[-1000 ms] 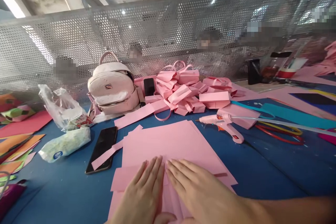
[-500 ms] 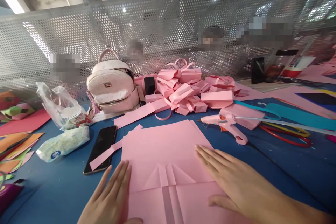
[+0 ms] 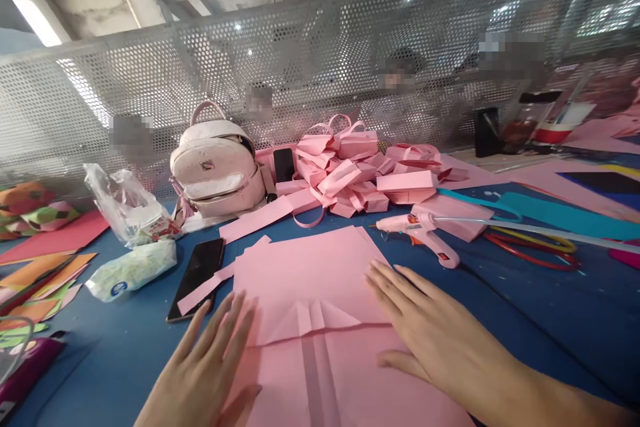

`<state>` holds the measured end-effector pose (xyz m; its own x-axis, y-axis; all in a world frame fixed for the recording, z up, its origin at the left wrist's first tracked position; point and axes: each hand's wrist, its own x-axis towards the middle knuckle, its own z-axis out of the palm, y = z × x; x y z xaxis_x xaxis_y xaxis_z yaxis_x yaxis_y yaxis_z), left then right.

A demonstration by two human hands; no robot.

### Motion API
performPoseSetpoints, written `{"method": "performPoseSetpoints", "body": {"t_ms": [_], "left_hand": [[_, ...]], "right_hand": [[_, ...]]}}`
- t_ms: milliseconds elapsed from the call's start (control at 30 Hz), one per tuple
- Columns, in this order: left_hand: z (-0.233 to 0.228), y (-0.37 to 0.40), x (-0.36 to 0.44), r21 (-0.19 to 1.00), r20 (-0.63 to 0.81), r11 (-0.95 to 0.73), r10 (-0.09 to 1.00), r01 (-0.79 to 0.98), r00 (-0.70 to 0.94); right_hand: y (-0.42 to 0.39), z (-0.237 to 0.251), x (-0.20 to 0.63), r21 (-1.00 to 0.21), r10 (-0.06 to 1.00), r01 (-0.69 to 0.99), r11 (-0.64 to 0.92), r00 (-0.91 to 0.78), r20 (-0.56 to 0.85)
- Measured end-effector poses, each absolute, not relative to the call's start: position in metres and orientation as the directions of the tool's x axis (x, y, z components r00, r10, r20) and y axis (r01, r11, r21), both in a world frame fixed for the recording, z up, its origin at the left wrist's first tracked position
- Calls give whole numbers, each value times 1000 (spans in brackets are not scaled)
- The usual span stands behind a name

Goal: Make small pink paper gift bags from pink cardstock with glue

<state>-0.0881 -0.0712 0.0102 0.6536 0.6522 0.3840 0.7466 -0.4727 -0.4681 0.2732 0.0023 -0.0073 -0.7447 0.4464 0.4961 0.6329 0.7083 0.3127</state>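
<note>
Pink paper (image 3: 310, 267), blue table (image 3: 525, 320)

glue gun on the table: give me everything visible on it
The glue gun is pink and white plastic by its look, lying on its side on the blue table, nozzle pointing left toward the pink paper sheets. Its handle angles down to the right and carries a small red mark. A thin pale line runs right from its body. Its rear lies against a pink paper piece. No hand touches it; the right hand is nearest.

Phone (image 3: 196, 270) left of paper (image 3: 310, 267)
</note>
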Motion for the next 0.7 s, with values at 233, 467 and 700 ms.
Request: {"method": "performPoseSetpoints", "body": {"t_ms": [233, 467, 700], "left_hand": [[51, -28, -40, 323, 109, -509, 858, 798, 502], [68, 19, -28, 683, 36, -345, 896, 644, 442], [55, 31, -39, 870, 10, -121, 974, 477, 228]], "right_hand": [[25, 45, 225, -26, 599, 611, 791, -767, 230], [51, 74, 209, -44, 591, 613, 789, -737, 328], [47, 75, 222, -93, 535, 604, 791, -611, 583]]}}
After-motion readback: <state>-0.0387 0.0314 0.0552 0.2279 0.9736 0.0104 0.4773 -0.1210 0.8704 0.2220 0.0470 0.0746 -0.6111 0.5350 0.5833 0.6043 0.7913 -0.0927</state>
